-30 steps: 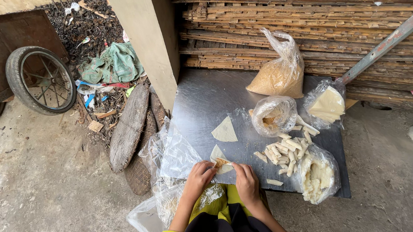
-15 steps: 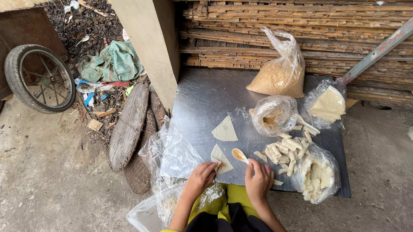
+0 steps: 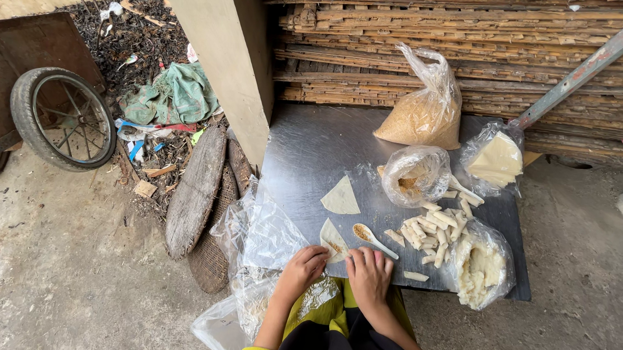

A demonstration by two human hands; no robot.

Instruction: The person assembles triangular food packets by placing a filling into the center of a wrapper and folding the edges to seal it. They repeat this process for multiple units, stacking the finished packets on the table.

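I see a metal sheet (image 3: 313, 146) on concrete, bamboo stack behind. Wrapper w/ filling (image 3: 332, 240) at near edge, under fingertips of both hands — left hand (image 3: 306, 264) & right hand (image 3: 369, 272) pinching it, fingers bent. Spoon (image 3: 373, 238) just beyond. Rolled pieces (image 3: 428, 231), bags to the right — nothing blocking.
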